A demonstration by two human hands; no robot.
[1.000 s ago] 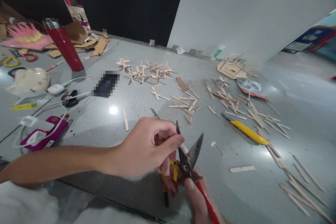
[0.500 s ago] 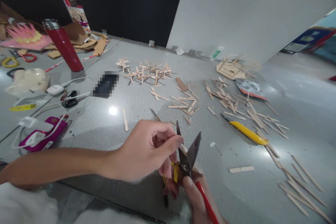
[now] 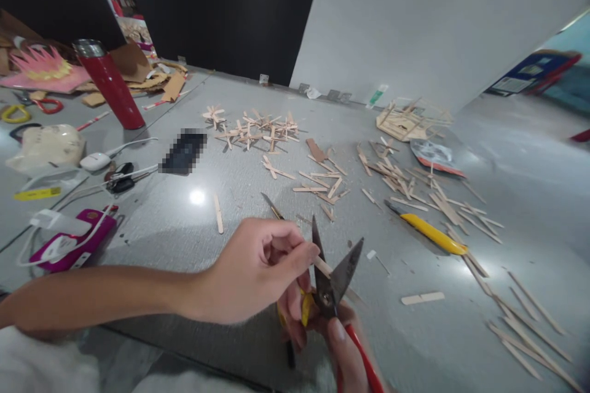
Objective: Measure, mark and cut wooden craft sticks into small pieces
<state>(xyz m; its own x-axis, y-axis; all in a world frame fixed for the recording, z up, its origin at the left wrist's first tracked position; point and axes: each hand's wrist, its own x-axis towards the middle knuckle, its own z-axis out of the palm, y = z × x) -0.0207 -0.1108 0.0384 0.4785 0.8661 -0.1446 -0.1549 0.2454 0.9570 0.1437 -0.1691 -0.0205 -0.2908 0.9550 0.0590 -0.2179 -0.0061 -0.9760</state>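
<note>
Tabletop [image 3: 170, 236], left fingers [image 3: 299, 258] tight on stick [image 3: 323, 266]

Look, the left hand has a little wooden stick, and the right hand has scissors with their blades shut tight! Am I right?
Almost! The blades are spread open, not shut tight, as the head view shows. The rest is right: the left hand has a little wooden stick, and the right hand has the scissors.
</note>
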